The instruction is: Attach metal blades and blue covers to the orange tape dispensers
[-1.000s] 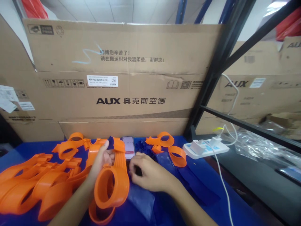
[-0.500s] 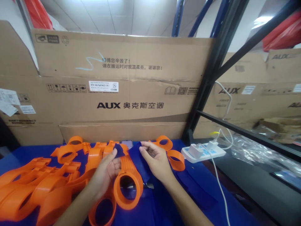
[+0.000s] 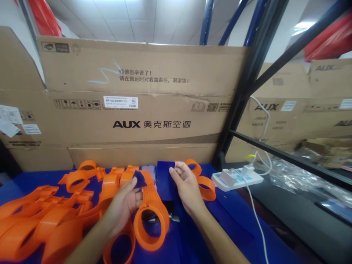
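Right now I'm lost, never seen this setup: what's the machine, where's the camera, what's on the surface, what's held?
No machine: these are a person's two bare hands, and every picture comes from one camera on their head, looking forward and down.

The left hand holds an orange part with a ring at its near end; its thumb is on a dark blue patch. The right hand pinches a blue strip.

On the blue table are more orange parts, mostly at left, a phone, and a power strip at right. Behind stands cardboard.
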The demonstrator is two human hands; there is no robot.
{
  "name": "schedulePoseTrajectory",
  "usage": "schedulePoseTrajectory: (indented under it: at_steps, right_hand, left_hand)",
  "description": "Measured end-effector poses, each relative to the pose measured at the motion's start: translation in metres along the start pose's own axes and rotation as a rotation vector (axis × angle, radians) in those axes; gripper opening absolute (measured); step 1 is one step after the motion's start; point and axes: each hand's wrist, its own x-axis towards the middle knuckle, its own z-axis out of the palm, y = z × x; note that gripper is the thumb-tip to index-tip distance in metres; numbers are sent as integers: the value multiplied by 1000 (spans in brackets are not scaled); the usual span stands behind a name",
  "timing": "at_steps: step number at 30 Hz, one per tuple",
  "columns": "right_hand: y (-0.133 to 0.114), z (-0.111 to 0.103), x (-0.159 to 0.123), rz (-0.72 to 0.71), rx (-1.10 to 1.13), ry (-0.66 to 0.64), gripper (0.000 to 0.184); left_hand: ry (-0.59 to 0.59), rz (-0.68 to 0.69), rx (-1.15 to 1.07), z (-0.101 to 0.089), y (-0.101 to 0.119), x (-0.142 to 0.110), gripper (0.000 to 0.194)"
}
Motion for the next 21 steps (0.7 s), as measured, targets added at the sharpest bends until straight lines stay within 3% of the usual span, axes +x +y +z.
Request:
schedulePoseTrajectory:
  at_steps: [8, 12, 15, 19, 21]
  right_hand:
    - [6, -5, 6, -159, 5, 164, 48]
    - [4, -2, 1, -75, -4, 35, 39]
    - [1, -1, -2, -6, 27, -17, 29]
    - [-8, -2, -4, 97, 32, -146, 28]
    - [-12, -4, -4, 189, 50, -244, 37]
  left_hand:
    - [-74, -28, -41, 1, 0, 0, 48]
    - [-85, 8, -34, 1, -1, 2, 53]
    - [-7, 109, -24, 2, 0, 6, 52]
    - [87, 213, -48, 3, 1, 9, 48]
    - [109, 262, -49, 1, 0, 10, 47]
